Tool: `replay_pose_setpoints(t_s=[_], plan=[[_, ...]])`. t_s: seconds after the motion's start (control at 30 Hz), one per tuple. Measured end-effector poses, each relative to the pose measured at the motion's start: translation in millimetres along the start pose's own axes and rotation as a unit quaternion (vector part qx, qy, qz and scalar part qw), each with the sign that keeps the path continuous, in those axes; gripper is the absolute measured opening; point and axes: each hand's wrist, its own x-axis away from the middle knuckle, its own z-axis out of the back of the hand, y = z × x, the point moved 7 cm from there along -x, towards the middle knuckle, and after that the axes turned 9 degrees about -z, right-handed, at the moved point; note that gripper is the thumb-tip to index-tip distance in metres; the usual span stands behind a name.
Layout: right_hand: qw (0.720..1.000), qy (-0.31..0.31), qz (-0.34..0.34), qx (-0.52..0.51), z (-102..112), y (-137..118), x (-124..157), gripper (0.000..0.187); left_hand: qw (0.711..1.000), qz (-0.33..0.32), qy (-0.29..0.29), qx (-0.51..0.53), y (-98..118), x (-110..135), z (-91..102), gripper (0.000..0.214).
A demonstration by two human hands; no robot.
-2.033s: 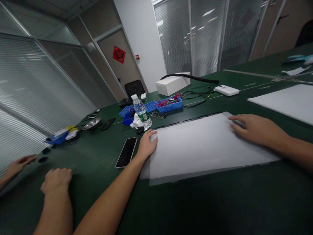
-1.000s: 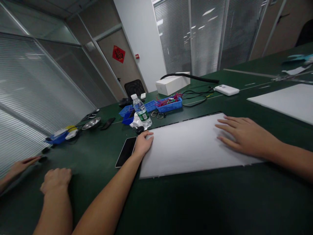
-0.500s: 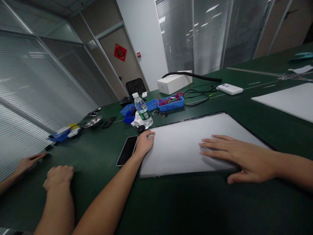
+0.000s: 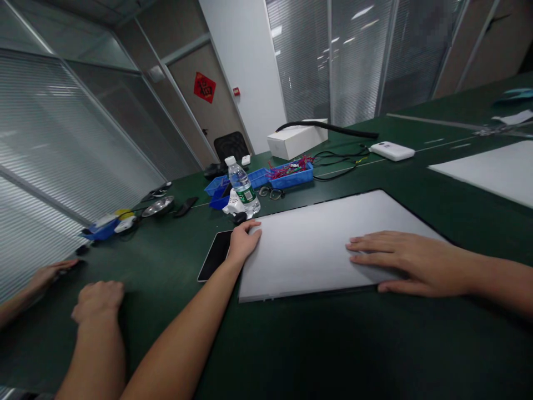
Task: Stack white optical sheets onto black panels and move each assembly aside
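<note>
A large white sheet (image 4: 316,244) lies flat on a dark-framed panel on the green table (image 4: 316,344). My left hand (image 4: 242,243) rests on the sheet's far left corner, fingers loosely curled over the edge. My right hand (image 4: 406,261) lies flat on the near right part of the sheet, fingers stretched out towards the left, thumb at the near edge. A black phone (image 4: 215,255) lies right beside my left wrist.
Another person's fist (image 4: 97,300) and second hand (image 4: 48,273) rest on the table at the left. A water bottle (image 4: 243,188), blue trays (image 4: 287,176), glasses (image 4: 270,193), a white box (image 4: 296,139) and cables sit beyond. A second white sheet (image 4: 495,169) lies at right.
The sheet, earlier offset from the panel, now sits squared on it. My right hand slid from the far right corner down to the near right edge. My left hand stayed put.
</note>
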Motion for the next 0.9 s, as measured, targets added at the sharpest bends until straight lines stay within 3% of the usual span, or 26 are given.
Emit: replay_pose_setpoints(t_s=[0.3, 0.4, 0.47, 0.53, 0.63, 0.7, 0.73, 0.8, 0.9], plan=[[0.999, -0.022, -0.013, 0.029, -5, 8, 1, 0.07, 1.0, -0.024, 0.002, -0.014, 2, 1, 0.3, 0.026], [0.998, -0.006, -0.056, 0.03, 3, 29, 4, 0.066, 0.999, -0.039, 0.001, -0.035, 6, 2, 0.9, 0.024], [0.987, 0.048, -0.143, 0.051, 16, 65, 13, 0.065, 0.998, -0.043, 0.001, -0.039, 7, 2, 0.9, 0.023], [0.955, 0.12, -0.255, 0.094, 31, 117, 36, 0.074, 0.998, -0.052, -0.002, -0.042, 9, 3, 0.4, 0.023], [0.877, 0.214, -0.403, 0.146, 43, 206, 100, 0.101, 0.996, -0.074, -0.006, -0.058, 13, 4, -0.4, 0.026], [0.801, 0.29, -0.498, 0.162, 47, 260, 156, 0.099, 0.994, -0.084, -0.006, -0.069, 15, 4, -0.3, 0.027], [0.778, 0.322, -0.512, 0.17, 47, 279, 178, 0.089, 0.994, -0.086, -0.006, -0.072, 15, 5, -0.2, 0.027], [0.775, 0.361, -0.489, 0.173, 47, 300, 204, 0.064, 0.993, -0.088, -0.007, -0.075, 17, 5, 0.0, 0.027], [0.809, 0.344, -0.447, 0.166, 48, 298, 200, 0.057, 0.993, -0.086, -0.01, -0.078, 19, 6, 0.1, 0.027]])
